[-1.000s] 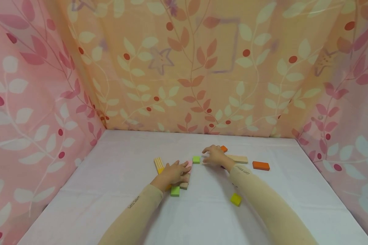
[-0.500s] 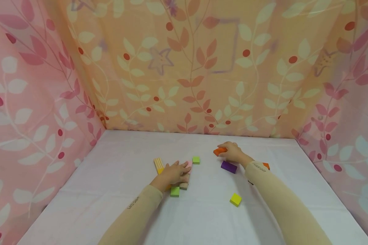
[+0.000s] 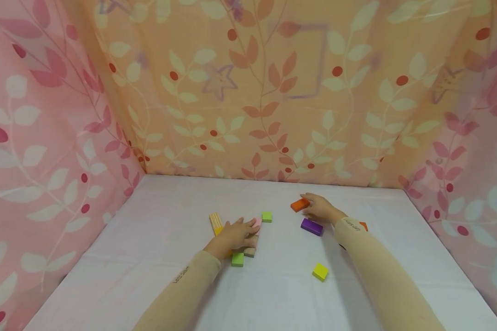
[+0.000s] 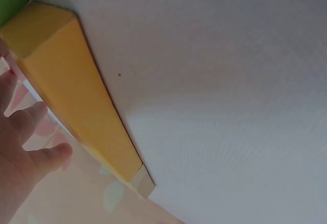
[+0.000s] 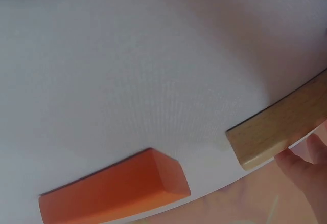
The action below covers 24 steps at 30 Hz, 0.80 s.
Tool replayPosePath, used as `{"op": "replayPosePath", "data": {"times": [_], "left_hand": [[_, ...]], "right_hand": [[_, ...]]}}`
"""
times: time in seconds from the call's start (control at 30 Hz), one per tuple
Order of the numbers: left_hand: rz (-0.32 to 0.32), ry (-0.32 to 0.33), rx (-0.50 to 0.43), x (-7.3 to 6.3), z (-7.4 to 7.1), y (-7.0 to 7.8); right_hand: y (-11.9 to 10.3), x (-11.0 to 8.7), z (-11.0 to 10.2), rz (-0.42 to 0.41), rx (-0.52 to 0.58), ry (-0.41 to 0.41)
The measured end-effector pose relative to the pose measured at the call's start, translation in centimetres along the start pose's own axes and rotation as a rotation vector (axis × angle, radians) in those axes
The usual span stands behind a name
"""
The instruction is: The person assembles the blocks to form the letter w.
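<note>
In the head view my left hand [image 3: 234,236] lies with spread fingers over a cluster of toy blocks. A pink block [image 3: 257,224], a wooden block [image 3: 250,252] and a green block [image 3: 238,260] show around it; its palm hides others. The left wrist view shows a long yellow block [image 4: 82,91] beside the fingers. My right hand [image 3: 320,209] pinches the right end of an orange block [image 3: 299,205], index finger on the far side and thumb on the near side. A purple block [image 3: 312,227] lies just in front of this hand.
A small green block [image 3: 267,216] stands beyond the cluster, and a yellow block [image 3: 320,272] lies nearer. My right sleeve partly covers a second orange block [image 3: 364,225]. In the right wrist view a plain wooden block [image 5: 281,121] overlaps the fingers. Patterned cloth [image 3: 248,92] walls the table.
My right hand has moved right from near the small green block to the orange block and taken its end. The purple block has come into sight. My left hand has stayed in place.
</note>
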<state>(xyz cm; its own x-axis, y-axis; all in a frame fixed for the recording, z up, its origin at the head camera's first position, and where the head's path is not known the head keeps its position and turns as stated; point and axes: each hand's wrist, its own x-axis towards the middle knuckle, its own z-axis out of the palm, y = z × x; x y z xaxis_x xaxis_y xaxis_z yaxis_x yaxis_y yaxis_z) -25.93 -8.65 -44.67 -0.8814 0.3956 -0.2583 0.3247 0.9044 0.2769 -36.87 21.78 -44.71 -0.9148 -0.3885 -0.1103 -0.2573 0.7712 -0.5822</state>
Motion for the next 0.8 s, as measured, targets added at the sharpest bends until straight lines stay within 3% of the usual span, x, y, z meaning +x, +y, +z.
{"op": "replayPosePath", "data": {"times": [0.33,0.8], "left_hand": [[0.002,0.002,-0.011,0.1,0.2,0.1],[-0.005,0.002,-0.004,-0.1,-0.1,0.1]], "right_hand": [[0.1,0.6,0.8,0.028,0.015,0.003],[-0.7,1.2,1.4,0.057,-0.16,0.084]]}}
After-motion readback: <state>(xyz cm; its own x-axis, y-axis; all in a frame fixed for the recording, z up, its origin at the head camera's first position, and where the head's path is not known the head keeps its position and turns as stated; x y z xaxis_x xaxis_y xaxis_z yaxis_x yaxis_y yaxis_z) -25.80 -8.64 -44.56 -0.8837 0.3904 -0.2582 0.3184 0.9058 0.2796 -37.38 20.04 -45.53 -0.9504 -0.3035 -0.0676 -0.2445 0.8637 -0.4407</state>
